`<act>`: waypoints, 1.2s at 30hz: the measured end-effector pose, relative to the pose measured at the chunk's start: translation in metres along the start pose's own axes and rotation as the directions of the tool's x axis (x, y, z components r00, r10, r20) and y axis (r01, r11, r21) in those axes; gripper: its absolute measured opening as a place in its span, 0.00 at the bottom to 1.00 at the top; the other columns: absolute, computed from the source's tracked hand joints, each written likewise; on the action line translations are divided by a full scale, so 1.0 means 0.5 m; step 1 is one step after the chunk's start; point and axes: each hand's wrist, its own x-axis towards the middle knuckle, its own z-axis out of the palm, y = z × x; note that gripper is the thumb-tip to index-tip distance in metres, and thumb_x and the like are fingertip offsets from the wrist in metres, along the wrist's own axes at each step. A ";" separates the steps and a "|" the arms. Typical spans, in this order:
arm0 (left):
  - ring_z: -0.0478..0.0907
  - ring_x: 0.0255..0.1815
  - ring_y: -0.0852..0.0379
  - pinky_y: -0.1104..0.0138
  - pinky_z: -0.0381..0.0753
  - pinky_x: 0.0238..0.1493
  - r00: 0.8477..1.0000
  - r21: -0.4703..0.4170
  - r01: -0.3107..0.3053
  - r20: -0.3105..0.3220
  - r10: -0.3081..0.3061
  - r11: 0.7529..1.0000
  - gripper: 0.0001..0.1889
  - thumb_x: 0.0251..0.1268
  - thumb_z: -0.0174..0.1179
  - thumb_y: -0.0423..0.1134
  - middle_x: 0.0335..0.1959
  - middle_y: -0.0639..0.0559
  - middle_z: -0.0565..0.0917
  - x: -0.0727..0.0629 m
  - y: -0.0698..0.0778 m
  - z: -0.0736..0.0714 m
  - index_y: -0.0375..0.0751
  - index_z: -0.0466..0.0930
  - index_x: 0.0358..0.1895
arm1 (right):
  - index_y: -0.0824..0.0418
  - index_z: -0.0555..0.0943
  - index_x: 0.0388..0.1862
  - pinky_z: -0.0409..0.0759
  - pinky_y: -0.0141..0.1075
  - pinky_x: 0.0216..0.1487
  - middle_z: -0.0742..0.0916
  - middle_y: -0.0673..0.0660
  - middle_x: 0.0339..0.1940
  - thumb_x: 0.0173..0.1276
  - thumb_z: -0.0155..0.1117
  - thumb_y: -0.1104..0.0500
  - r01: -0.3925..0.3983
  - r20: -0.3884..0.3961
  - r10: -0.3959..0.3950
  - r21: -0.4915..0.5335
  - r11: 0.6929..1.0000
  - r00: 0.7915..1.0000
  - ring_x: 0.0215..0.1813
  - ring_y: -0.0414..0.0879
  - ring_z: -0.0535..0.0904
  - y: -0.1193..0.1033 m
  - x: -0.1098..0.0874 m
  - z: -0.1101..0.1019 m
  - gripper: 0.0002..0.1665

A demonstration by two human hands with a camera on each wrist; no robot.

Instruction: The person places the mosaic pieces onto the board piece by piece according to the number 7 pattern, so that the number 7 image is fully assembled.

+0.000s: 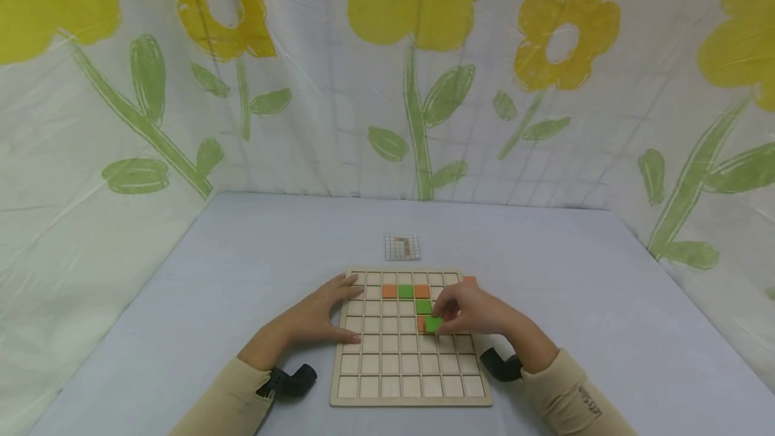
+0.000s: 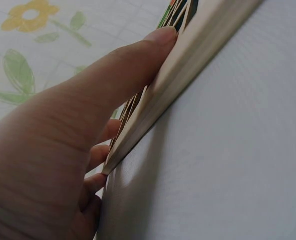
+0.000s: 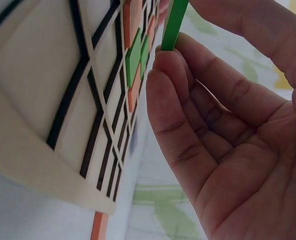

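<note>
A wooden grid board (image 1: 412, 402) lies flat in the middle of the table. My right hand (image 1: 478, 309) pinches a green square tile (image 3: 174, 25) by its edges, above the board's right half. In the head view this tile overlaps an orange tile (image 1: 421, 323) set in the grid. Further up sit an orange tile (image 1: 389, 291), a green one (image 1: 406, 291) and another orange one (image 1: 421, 291) in a row, with a green tile (image 1: 423, 307) below the last. Spread wide, my left hand (image 1: 311, 315) rests thumb and fingertips on the board's left rim.
Behind the board lies a small card (image 1: 402, 247) printed with a grid pattern. One orange piece (image 1: 469, 280) shows beside the board's upper right corner, partly behind the right hand. A white curtain (image 1: 315, 120) with painted flowers stands behind the table.
</note>
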 end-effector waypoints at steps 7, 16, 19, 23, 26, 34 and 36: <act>0.45 0.76 0.43 0.46 0.51 0.73 1.000 0.001 -0.008 0.001 0.008 1.000 0.47 0.41 0.68 0.64 0.74 0.48 0.55 0.002 -0.003 0.000 0.46 0.65 0.67 | 0.59 0.84 0.34 0.79 0.26 0.34 0.84 0.48 0.32 0.51 0.74 0.59 0.010 0.029 -0.010 -0.028 1.000 1.000 0.32 0.33 0.77 -0.023 0.003 0.009 0.11; 0.45 0.76 0.44 0.46 0.51 0.73 1.000 -0.007 -0.002 0.002 0.002 1.000 0.47 0.40 0.69 0.63 0.74 0.48 0.55 0.002 -0.005 0.000 0.47 0.65 0.67 | 0.59 0.83 0.34 0.79 0.26 0.32 0.84 0.48 0.30 0.50 0.74 0.59 0.007 0.059 -0.007 0.004 1.000 0.998 0.30 0.33 0.76 -0.026 0.004 0.022 0.12; 0.45 0.76 0.44 0.46 0.50 0.73 1.000 -0.012 0.005 0.001 -0.005 1.000 0.48 0.40 0.69 0.63 0.74 0.49 0.55 0.001 -0.006 0.002 0.47 0.65 0.67 | 0.59 0.83 0.34 0.79 0.26 0.31 0.84 0.48 0.29 0.50 0.75 0.59 -0.005 0.071 0.005 0.004 1.000 0.997 0.29 0.33 0.76 -0.026 0.004 0.025 0.12; 0.45 0.76 0.45 0.47 0.50 0.73 1.000 -0.012 0.009 -0.001 -0.009 1.000 0.48 0.39 0.69 0.64 0.74 0.50 0.55 0.001 -0.005 0.002 0.48 0.65 0.67 | 0.59 0.82 0.33 0.79 0.26 0.31 0.84 0.48 0.28 0.50 0.75 0.60 -0.013 0.086 0.014 -0.002 1.000 0.996 0.29 0.33 0.76 -0.024 0.004 0.029 0.12; 0.44 0.76 0.45 0.47 0.50 0.73 1.000 -0.008 0.007 -0.005 -0.007 1.000 0.48 0.39 0.69 0.64 0.75 0.50 0.55 0.001 -0.004 0.002 0.48 0.65 0.67 | 0.59 0.82 0.33 0.78 0.26 0.30 0.83 0.48 0.28 0.50 0.74 0.61 -0.018 0.087 0.019 -0.006 1.000 0.996 0.28 0.32 0.76 -0.025 0.004 0.031 0.11; 0.44 0.76 0.45 0.47 0.50 0.73 1.000 -0.004 0.001 -0.003 -0.001 1.000 0.47 0.40 0.69 0.64 0.74 0.49 0.55 0.003 -0.004 0.002 0.48 0.65 0.67 | 0.59 0.82 0.33 0.78 0.26 0.30 0.83 0.48 0.28 0.50 0.74 0.62 -0.026 0.076 0.028 -0.021 0.999 0.997 0.28 0.33 0.75 -0.026 0.008 0.037 0.11; 0.44 0.76 0.44 0.46 0.50 0.73 1.000 -0.006 -0.003 -0.001 0.003 1.000 0.47 0.40 0.69 0.63 0.74 0.49 0.55 0.003 -0.004 0.001 0.47 0.65 0.67 | 0.59 0.82 0.33 0.77 0.26 0.30 0.82 0.48 0.28 0.50 0.74 0.62 -0.029 0.073 0.031 -0.027 0.999 0.997 0.28 0.33 0.75 -0.026 0.008 0.038 0.11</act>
